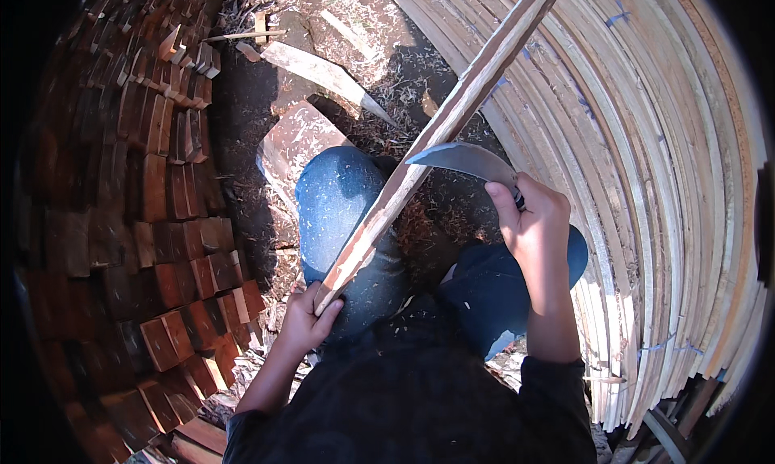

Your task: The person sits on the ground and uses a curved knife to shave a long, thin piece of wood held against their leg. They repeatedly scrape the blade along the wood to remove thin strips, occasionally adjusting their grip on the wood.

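Note:
A long wooden strip (391, 204) with bark-brown and pale shaved faces slants across my left thigh, from the lower left up past the top edge. My left hand (307, 319) is closed around its near end. In my right hand (536, 222) is a knife with a curved, sickle-like blade (464, 159), its handle mostly hidden in my fist. The blade points left, and its tip overlaps the strip about midway along; whether it touches the wood I cannot tell. Pale shavings are scattered over my jeans.
Stacked reddish-brown wood blocks (153, 189) rise along the left. Long pale strips (638, 189) are piled on the right, close to my right arm. Ahead, a flat board (303, 138) and a pointed offcut (323, 71) lie on ground littered with shavings.

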### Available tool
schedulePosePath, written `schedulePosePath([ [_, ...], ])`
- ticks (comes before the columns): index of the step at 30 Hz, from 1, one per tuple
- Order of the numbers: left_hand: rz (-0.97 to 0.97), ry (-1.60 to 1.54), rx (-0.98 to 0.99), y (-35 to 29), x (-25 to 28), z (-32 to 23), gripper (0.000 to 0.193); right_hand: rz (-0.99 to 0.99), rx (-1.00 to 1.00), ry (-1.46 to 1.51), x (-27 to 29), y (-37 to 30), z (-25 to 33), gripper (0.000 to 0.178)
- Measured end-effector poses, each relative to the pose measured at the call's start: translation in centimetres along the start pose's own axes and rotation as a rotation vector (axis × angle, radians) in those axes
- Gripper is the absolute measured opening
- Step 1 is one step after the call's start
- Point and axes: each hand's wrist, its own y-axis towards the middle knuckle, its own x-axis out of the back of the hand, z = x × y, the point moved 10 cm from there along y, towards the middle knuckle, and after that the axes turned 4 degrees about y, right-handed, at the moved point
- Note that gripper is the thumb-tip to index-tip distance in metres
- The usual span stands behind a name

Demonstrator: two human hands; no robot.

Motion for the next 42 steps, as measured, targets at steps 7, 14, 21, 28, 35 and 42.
schedulePosePath([
  [7, -0.001, -0.014, 0.028, 0.3, 0.1, -0.4, 0.016, -0.062, 0.039, -0.131, -0.9, 3.4, -0.2, 0.053],
  [14, -0.056, 0.027, -0.133, 0.3, 0.9, -0.1, 0.017, -0.358, -0.433, 0.025, 8.1, 7.2, -12.4, 0.055],
  [21, 0.013, -0.013, -0.093, 0.6, 0.5, -0.6, 0.019, 0.028, 0.014, 0.034, -0.1, 0.6, 0.9, 0.044],
  [28, -0.025, -0.032, 0.010, -0.1, 0.4, -0.3, 0.019, 0.017, 0.115, -0.135, -1.5, 3.6, 1.3, 0.051],
  [35, -0.075, -0.023, 0.015, -0.3, 0.4, -0.5, 0.020, -0.127, -0.147, -0.075, 1.0, 8.1, -3.2, 0.057],
  [42, -0.117, 0.035, -0.043, -0.3, 0.8, -1.1, 0.020, -0.058, -0.106, -0.081, 0.7, 4.9, -1.2, 0.056],
])
